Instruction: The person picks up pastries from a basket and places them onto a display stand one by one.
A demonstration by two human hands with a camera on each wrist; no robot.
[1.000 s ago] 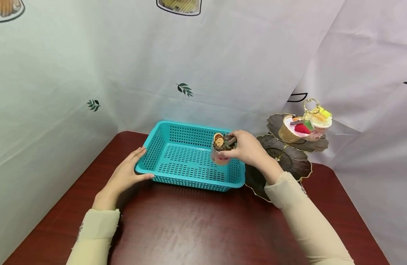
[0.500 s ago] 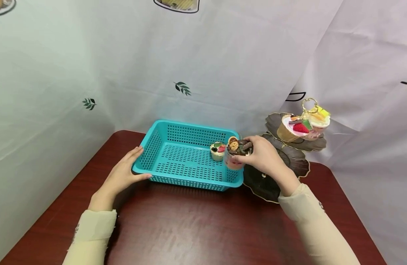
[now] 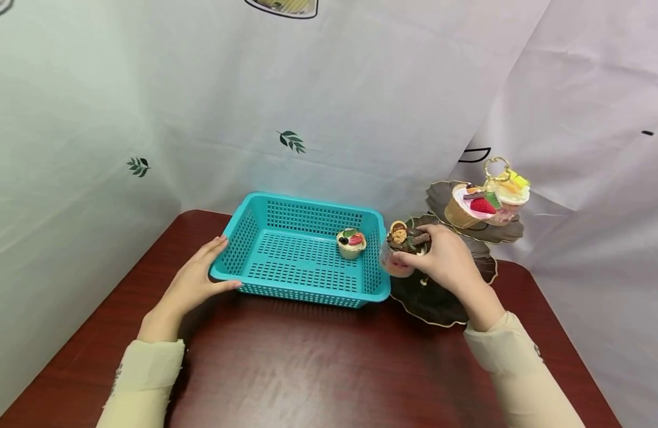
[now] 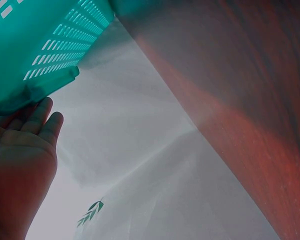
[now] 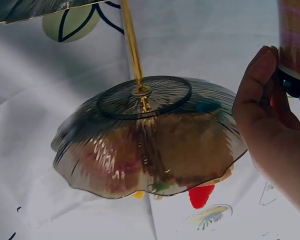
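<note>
A layered dessert cup with chocolate and biscuit topping is held by my right hand, just beyond the right rim of the turquoise basket. Behind it lie the lower plates of a tiered stand. In the right wrist view, part of that cup shows between thumb and fingers. My left hand rests on the basket's left front corner, thumb along the front and fingers at the left side. Inside the basket, towards the right, stands a small fruit-topped cupcake.
On the stand's top plate sit a cone-shaped dessert with a strawberry and a yellow-topped dessert cup, beside a gold ring handle. The dark red table meets a white printed cloth behind.
My right hand has carried the dessert cup rightward, from above the basket to outside its right rim. The cupcake in the basket has come into sight. My left hand keeps its place on the corner.
</note>
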